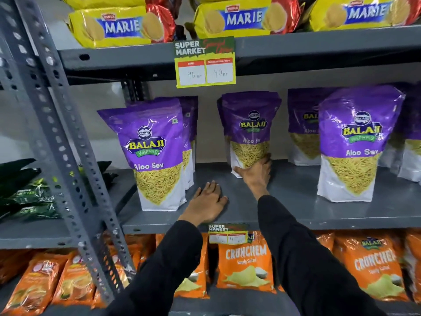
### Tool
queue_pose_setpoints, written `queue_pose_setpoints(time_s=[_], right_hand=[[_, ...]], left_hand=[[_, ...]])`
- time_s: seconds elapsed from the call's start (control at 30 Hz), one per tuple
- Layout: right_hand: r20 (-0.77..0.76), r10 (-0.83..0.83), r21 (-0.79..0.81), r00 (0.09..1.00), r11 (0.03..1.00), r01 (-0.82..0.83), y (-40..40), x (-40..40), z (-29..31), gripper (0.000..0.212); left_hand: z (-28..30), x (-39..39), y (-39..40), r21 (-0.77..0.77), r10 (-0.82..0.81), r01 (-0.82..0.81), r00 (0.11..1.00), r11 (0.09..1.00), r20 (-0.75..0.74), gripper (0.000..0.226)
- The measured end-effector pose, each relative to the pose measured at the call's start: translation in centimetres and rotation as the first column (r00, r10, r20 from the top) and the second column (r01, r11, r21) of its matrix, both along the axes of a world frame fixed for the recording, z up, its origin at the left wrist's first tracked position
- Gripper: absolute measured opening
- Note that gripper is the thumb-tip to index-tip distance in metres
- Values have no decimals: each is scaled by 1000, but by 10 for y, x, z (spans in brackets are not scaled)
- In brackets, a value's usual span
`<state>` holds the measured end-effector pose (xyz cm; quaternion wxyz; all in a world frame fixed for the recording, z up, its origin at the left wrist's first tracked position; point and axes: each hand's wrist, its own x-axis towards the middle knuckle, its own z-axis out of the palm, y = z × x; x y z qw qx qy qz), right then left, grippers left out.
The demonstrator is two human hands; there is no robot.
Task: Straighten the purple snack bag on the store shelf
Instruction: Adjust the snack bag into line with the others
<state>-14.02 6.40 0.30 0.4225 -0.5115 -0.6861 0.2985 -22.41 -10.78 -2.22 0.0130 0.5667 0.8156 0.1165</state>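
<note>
1. My right hand (256, 171) reaches deep onto the grey shelf (296, 201) and is clamped on the lower front of the purple snack bag (250, 126), fingers wrapped round its bottom right corner and thumb across the white base.
2. That bag stands upright toward the back of the shelf, directly above and beyond my right hand, its top leaning slightly to the left. More purple edges show just behind it, so it fronts a short row.
3. My left hand (208, 201) lies flat, palm down, on the bare shelf near the front edge, fingers spread apart and holding nothing. It sits nearer to me than my right hand and to its left, not touching any bag.
4. Just left of my left hand stands another purple bag (155, 153), upright at the shelf front, close to my fingertips but apart from them.
5. Well to the right of my right hand stands a third purple bag (355, 144), also forward on the shelf, with others behind it.
6. Above my right hand a yellow price tag (205, 62) hangs from the upper shelf, which carries yellow biscuit packs (118, 26).
7. Below my wrists, orange crisp bags (246, 263) fill the lower shelf.
8. Both my sleeves are black.
</note>
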Motion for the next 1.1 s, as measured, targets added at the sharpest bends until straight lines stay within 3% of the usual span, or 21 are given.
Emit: queue_pose_setpoints(time_s=[0.43, 1.1], right_hand=[[54, -65, 67, 996, 996, 61, -30, 13, 1, 136], [38, -44, 188, 998, 982, 36, -133, 104, -19, 131]], left_hand=[[2, 0, 0, -30, 21, -22, 999, 999, -36, 60], [5, 2, 2, -125, 38, -47, 997, 991, -70, 64]])
